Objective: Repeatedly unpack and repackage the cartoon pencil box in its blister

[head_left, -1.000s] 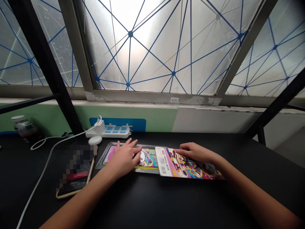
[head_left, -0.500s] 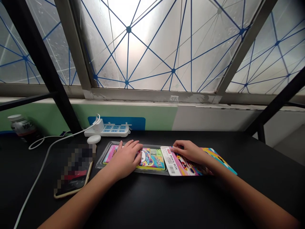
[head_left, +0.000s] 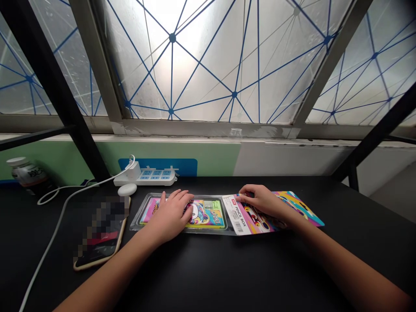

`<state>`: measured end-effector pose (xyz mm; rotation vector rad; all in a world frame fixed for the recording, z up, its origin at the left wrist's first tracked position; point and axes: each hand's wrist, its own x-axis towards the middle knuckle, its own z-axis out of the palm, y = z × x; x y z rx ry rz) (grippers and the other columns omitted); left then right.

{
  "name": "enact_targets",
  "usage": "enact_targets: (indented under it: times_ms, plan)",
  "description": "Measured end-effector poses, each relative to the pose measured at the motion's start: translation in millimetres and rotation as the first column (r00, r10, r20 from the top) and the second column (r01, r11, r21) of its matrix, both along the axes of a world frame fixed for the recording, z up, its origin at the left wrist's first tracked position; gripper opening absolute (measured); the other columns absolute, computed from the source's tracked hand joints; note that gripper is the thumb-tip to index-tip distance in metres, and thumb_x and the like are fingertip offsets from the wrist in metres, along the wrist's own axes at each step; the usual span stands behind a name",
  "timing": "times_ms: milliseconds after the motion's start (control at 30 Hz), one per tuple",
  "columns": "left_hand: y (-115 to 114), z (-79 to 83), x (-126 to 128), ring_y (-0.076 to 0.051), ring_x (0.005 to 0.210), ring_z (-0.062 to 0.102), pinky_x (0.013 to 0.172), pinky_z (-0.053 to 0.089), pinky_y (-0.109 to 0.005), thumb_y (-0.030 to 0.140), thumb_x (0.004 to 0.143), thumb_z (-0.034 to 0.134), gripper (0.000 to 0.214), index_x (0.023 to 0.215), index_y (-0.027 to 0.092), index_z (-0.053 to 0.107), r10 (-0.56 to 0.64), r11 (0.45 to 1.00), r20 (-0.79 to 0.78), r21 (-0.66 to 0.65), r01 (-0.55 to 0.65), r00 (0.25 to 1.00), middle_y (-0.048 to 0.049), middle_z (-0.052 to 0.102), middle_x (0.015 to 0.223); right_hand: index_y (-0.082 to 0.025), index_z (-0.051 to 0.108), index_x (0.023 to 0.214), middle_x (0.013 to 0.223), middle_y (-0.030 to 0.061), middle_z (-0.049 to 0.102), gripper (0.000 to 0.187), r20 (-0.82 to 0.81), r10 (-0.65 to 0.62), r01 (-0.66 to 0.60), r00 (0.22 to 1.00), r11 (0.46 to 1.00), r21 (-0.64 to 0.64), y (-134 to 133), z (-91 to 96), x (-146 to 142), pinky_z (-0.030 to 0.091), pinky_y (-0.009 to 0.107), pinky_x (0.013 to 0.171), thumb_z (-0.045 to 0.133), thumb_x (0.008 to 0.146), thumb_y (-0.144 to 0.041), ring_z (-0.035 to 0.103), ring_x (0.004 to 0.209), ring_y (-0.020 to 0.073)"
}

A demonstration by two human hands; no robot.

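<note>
A colourful pencil box (head_left: 208,215) with cartoon pictures and the word SPORT lies in a clear plastic tray (head_left: 135,222) on the black table. My left hand (head_left: 172,214) rests on the box's left part, palm down, fingers stretched out, hiding some of its lid. To the right, a printed packaging card (head_left: 238,219) marked PENCIL BOX overlaps the tray's right end at a slant. My right hand (head_left: 260,200) pinches the card near its upper left edge, thumb and fingers together. My right forearm covers part of the card's printing.
Left of the tray lies a phone (head_left: 102,236), partly pixelated. Behind it are a round white object (head_left: 127,190), a power strip (head_left: 156,177) with a white cable (head_left: 61,216), and a bottle (head_left: 29,175). Black metal posts (head_left: 346,169) flank the table below the window.
My right hand and the packaging card have shifted slightly right and away from me, baring more of the tray's right end. My left hand stays on the pencil box.
</note>
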<state>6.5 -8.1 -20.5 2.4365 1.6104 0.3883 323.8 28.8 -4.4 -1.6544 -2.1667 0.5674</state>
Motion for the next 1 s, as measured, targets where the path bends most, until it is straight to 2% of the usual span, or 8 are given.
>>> enact_targets:
  times_ms: [233,500,633,733,800,833,933,1000]
  plan:
    - [-5.0,2.4,9.9,-0.029,0.146,0.033,0.117,0.015,-0.065,0.036,0.096,0.043,0.034,0.125,0.029,0.059,0.073,0.997,0.183,-0.045,-0.065,0.98,-0.0063,0.05,0.15,-0.022,0.07,0.089,0.09,0.005,0.073,0.032,0.011,-0.01,0.01,1.0,1.0,0.011,-5.9,-11.2,-16.3,0.046,0.032,0.069,0.059,0.086,-0.052,0.066,0.082,0.0235]
    - [-9.5,7.2,12.7,-0.027,0.146,0.033,0.118,0.007,-0.063,0.039,0.095,0.045,0.028,0.116,0.031,0.062,0.097,0.99,0.312,-0.131,-0.059,0.945,-0.0026,0.053,0.146,-0.022,0.069,0.083,0.081,0.0035,0.072,0.036,-0.008,-0.061,0.06,0.998,0.993,-0.1,-6.3,-5.3,-13.5,0.044,0.03,0.062,0.059,0.084,-0.057,0.065,0.076,0.023]
    - [-14.9,5.0,23.5,-0.028,0.145,0.035,0.119,0.003,-0.063,0.037,0.094,0.046,0.026,0.114,0.032,0.062,0.09,0.988,0.397,-0.151,-0.032,0.914,-0.0008,0.054,0.145,-0.022,0.067,0.092,0.087,0.0047,0.071,0.035,0.018,-0.055,0.056,0.998,0.998,-0.03,-10.1,-10.8,-22.7,0.044,0.031,0.066,0.057,0.087,-0.056,0.064,0.079,0.0228]
    - [-19.1,6.6,31.3,-0.03,0.141,0.041,0.12,0.002,-0.062,0.038,0.093,0.049,0.026,0.113,0.03,0.064,0.097,0.988,0.515,-0.156,-0.018,0.852,-0.0035,0.053,0.146,-0.022,0.067,0.099,0.099,0.0074,0.068,0.037,0.03,0.003,-0.004,1.0,0.999,0.036,-13.5,-13.7,-30.6,0.045,0.032,0.075,0.056,0.088,-0.055,0.063,0.088,0.0234]
    - [-20.2,10.5,31.2,-0.032,0.136,0.046,0.12,0.006,-0.061,0.042,0.093,0.051,0.027,0.11,0.028,0.065,0.085,0.987,0.587,-0.161,0.013,0.805,-0.006,0.054,0.146,-0.021,0.068,0.095,0.1,0.008,0.068,0.039,0.03,0.037,-0.037,0.999,0.999,0.002,-15.8,-13.3,-34.2,0.045,0.032,0.076,0.053,0.09,-0.057,0.063,0.088,0.0234]
    - [-19.6,13.2,28.8,-0.032,0.133,0.049,0.12,0.013,-0.06,0.044,0.093,0.051,0.028,0.109,0.027,0.066,0.075,0.985,0.616,-0.17,0.039,0.784,-0.0069,0.055,0.145,-0.021,0.068,0.093,0.097,0.0074,0.068,0.041,0.028,0.047,-0.046,0.998,0.998,-0.042,-16.6,-12.6,-34.9,0.045,0.031,0.073,0.05,0.091,-0.058,0.063,0.086,0.023]
    - [-11.2,20.7,12.8,-0.031,0.124,0.058,0.11,0.039,-0.049,0.047,0.092,0.054,0.029,0.103,0.025,0.069,0.037,0.982,0.682,-0.16,0.099,0.73,-0.0084,0.059,0.14,-0.021,0.066,0.089,0.081,0.004,0.069,0.046,0.027,0.053,-0.048,0.998,0.986,-0.163,-15.7,-9.7,-30.4,0.04,0.029,0.059,0.048,0.09,-0.063,0.06,0.071,0.0205]
    - [-0.9,22.2,-1.1,-0.03,0.121,0.06,0.106,0.043,-0.043,0.048,0.092,0.055,0.03,0.1,0.024,0.07,0.018,0.994,0.725,-0.086,0.064,0.689,-0.0083,0.065,0.132,-0.021,0.066,0.088,0.076,0.003,0.068,0.047,0.037,0.052,-0.044,0.998,0.981,-0.189,-11.5,-8.0,-21.7,0.037,0.028,0.055,0.05,0.088,-0.066,0.058,0.066,0.0192]
